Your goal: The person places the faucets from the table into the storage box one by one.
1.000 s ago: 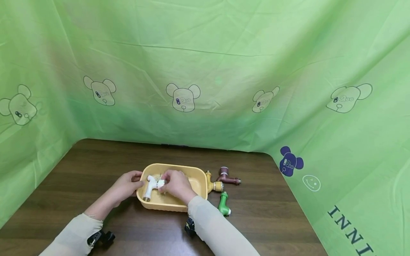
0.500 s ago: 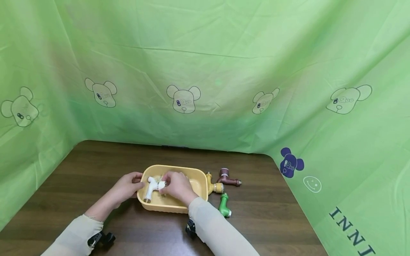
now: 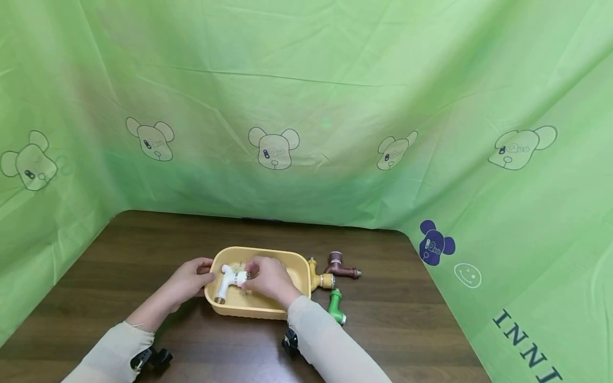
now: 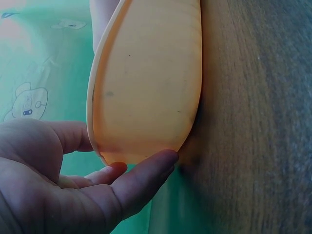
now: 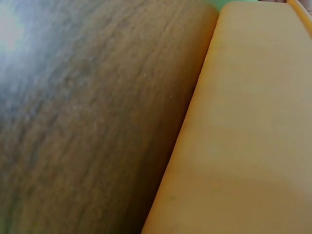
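Observation:
A white plastic tap [image 3: 228, 280] with a ribbed knob and a brass-coloured threaded end lies inside a yellow plastic tub [image 3: 299, 260], towards its left end. My right hand [image 3: 273, 279] reaches in over the near side and pinches the tap's knob between thumb and fingers. At the tub's left end is my left hand [image 3: 189, 277]. The left wrist view shows this left hand [image 4: 63, 170] with one digit over the rim and other fingers against the outer wall of the tub [image 4: 146, 78]. Only the tub's outer side [image 5: 243, 122] fills the right wrist view, with that hand hidden.
Right of the tub lie a yellow tap [image 3: 318, 276], close against its wall, a maroon tap [image 3: 341, 268] and a green tap [image 3: 336, 308]. The brown wooden table [image 3: 412, 319] is bounded by a green printed curtain [image 3: 325, 181] at the back and sides.
My right hand and forearm have shifted slightly right, showing more of the white knob. The tap and tub stay in place, and my left hand keeps its hold.

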`<action>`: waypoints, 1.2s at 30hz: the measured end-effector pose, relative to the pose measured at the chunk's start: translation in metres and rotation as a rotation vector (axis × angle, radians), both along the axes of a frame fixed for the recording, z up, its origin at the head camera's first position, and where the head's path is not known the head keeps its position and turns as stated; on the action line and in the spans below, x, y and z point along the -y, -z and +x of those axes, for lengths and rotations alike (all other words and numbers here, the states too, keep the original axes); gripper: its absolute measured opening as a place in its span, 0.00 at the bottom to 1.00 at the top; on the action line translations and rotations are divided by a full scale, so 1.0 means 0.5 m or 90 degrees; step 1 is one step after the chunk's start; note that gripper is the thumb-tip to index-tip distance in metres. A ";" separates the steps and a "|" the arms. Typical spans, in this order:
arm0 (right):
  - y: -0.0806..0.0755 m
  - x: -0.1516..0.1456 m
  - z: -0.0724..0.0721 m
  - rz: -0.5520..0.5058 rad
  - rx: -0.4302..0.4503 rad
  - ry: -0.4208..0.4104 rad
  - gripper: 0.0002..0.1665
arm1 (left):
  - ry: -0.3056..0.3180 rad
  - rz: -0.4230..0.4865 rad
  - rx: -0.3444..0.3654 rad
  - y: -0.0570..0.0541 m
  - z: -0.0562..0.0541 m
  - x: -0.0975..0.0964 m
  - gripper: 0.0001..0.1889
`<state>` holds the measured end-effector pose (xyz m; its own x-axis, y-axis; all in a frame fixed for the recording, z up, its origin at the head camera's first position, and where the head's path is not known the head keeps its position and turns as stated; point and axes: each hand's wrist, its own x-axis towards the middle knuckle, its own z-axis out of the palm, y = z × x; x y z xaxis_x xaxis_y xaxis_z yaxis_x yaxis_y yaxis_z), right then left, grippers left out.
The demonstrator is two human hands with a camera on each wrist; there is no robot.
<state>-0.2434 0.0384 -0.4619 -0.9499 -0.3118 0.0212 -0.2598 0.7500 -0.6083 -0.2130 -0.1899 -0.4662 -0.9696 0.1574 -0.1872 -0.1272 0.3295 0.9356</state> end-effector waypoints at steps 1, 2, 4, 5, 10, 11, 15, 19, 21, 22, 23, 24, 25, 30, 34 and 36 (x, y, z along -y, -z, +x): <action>-0.001 0.000 0.001 -0.004 0.003 0.001 0.20 | 0.000 -0.001 0.000 -0.001 0.000 0.000 0.27; -0.002 -0.001 0.002 -0.007 0.006 0.002 0.20 | 0.000 0.000 0.001 -0.002 0.001 0.000 0.27; -0.006 -0.003 0.006 -0.012 0.009 0.003 0.20 | 0.002 0.001 0.001 -0.003 0.002 0.001 0.27; -0.008 -0.003 0.007 -0.013 0.009 0.003 0.21 | 0.002 0.002 0.001 -0.003 0.002 0.001 0.27; -0.020 -0.009 0.015 -0.017 0.010 0.006 0.21 | 0.002 0.009 0.002 -0.003 0.002 0.000 0.27; -0.022 -0.011 0.016 -0.018 0.010 0.005 0.21 | 0.001 0.010 0.002 -0.002 0.002 0.000 0.27; -0.028 -0.015 0.017 -0.020 -0.004 0.001 0.20 | -0.001 0.007 0.005 0.000 0.001 0.001 0.27; -0.036 -0.020 0.022 -0.036 -0.010 -0.006 0.19 | -0.001 0.002 0.006 0.001 0.000 0.000 0.27; -0.042 -0.023 0.025 -0.048 -0.008 -0.008 0.19 | -0.002 0.001 0.005 0.000 -0.001 -0.001 0.27; -0.045 -0.024 0.027 -0.051 -0.007 -0.008 0.18 | -0.002 0.001 0.005 -0.001 -0.002 -0.002 0.27; -0.048 -0.027 0.029 -0.055 -0.009 -0.010 0.18 | -0.001 0.002 0.005 -0.001 -0.002 -0.002 0.27; -0.050 -0.029 0.031 -0.059 -0.011 -0.011 0.18 | 0.000 0.002 0.004 -0.001 -0.002 -0.003 0.27; -0.052 -0.032 0.033 -0.060 -0.015 -0.013 0.18 | 0.001 0.002 0.003 -0.001 -0.003 -0.004 0.27; -0.055 -0.044 0.040 -0.070 -0.030 -0.028 0.17 | -0.001 0.001 0.003 -0.001 -0.003 -0.004 0.27; -0.055 -0.050 0.044 -0.076 -0.041 -0.037 0.18 | -0.003 -0.001 0.004 0.001 -0.002 -0.001 0.27; -0.056 -0.053 0.045 -0.076 -0.045 -0.040 0.17 | -0.004 -0.002 0.007 0.003 0.000 0.001 0.27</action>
